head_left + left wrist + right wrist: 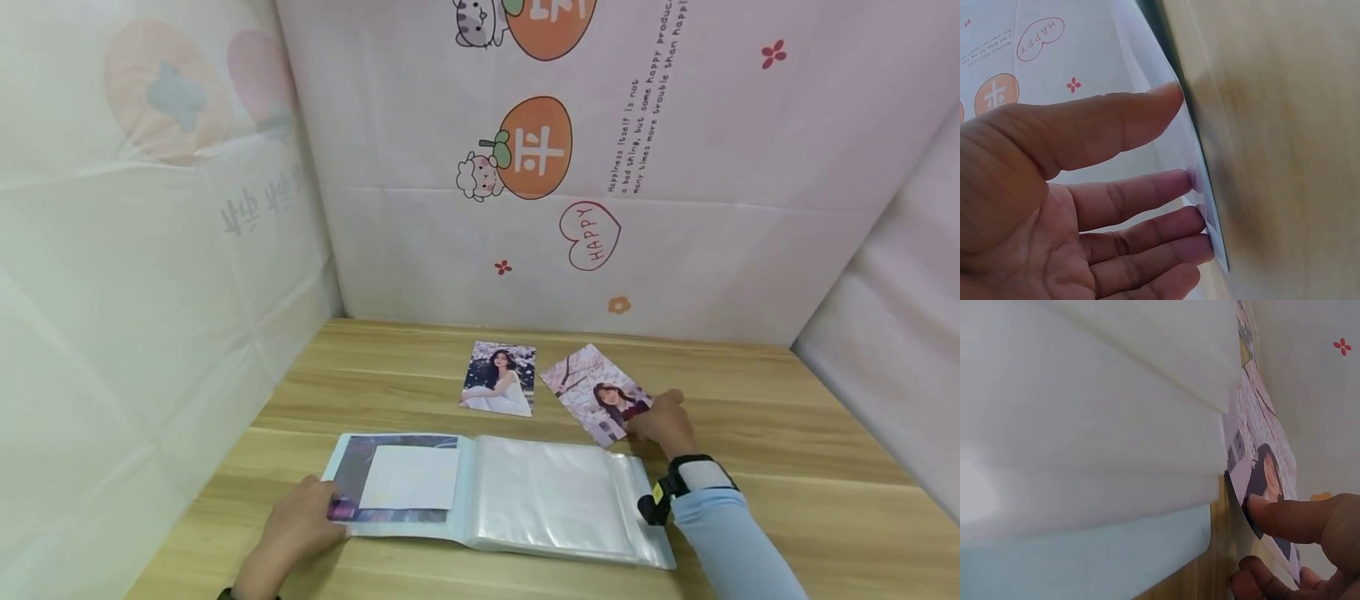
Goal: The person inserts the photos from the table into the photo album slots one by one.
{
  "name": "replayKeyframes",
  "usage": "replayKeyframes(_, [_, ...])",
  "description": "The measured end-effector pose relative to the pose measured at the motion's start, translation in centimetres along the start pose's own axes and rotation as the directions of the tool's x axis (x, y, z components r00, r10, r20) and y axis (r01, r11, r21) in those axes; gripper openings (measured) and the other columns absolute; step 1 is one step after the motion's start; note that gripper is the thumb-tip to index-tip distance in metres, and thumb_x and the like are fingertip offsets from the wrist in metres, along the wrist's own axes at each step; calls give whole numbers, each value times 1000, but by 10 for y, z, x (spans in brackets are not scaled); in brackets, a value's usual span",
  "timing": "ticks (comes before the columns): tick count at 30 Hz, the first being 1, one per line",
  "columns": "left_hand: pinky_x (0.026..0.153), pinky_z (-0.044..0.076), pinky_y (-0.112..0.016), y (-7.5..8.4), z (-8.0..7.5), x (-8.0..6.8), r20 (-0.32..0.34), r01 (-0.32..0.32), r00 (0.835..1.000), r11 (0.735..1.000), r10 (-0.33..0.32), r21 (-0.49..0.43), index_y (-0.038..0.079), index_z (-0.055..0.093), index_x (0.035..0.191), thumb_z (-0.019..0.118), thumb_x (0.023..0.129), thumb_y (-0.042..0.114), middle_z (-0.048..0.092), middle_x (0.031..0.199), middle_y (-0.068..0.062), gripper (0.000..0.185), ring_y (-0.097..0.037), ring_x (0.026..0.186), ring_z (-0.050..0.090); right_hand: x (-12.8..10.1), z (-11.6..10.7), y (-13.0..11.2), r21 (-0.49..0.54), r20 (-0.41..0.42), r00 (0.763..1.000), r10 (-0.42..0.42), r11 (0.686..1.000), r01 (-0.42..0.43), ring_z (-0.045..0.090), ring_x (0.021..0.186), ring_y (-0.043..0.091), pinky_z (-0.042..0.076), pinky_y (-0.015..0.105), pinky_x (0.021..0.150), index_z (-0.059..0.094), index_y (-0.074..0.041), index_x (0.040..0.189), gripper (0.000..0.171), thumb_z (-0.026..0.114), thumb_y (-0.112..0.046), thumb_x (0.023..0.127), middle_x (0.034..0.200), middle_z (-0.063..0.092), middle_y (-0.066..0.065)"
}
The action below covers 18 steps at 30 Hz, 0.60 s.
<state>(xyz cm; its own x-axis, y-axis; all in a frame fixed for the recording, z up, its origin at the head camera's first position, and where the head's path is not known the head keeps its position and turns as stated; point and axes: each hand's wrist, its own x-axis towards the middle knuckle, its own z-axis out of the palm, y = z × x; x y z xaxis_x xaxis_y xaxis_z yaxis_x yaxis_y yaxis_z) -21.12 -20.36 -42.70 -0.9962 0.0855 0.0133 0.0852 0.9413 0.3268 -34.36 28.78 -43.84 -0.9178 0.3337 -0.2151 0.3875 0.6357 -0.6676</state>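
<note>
A photo album (547, 500) with a pale blue cover lies open on the wooden table, its clear sleeves on the right side. At its left edge my left hand (300, 517) touches the cover, thumb and fingers fairly straight in the left wrist view. My right hand (665, 422) pinches the corner of a photo (588, 387) of a person among pink blossoms. In the right wrist view the thumb (1291, 519) presses on the print's face, with fingers behind it, and that corner is tilted up.
Another photo (498, 379), of a seated person in white, lies behind the album. A white card (410, 477) covers part of a dark purple picture (352, 467) on the album's left side. Printed cloth walls (420, 250) enclose the table (750, 383) at the back and sides.
</note>
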Motion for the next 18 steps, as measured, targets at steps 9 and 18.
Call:
replayKeyframes(9, [60, 44, -39, -4, -2, 0, -1, -6, 1000, 1000, 6, -7, 3, 65, 93, 82, 59, 23, 49, 79, -6, 43, -21, 68, 49, 6, 3, 8, 100, -99, 993, -66, 992, 76, 57, 72, 31, 45, 32, 59, 29, 17, 114, 59, 65, -3, 72, 93, 50, 32])
replayKeyframes(18, [59, 43, -39, -5, -4, 2, 15, -7, 1000, 1000, 7, -3, 2, 65, 93, 82, 60, 22, 49, 79, -6, 42, -21, 67, 49, 5, 3, 8, 235, -58, 998, -23, 971, 37, 62, 61, 19, 51, 28, 54, 32, 17, 124, 57, 62, 1, 78, 97, 51, 28])
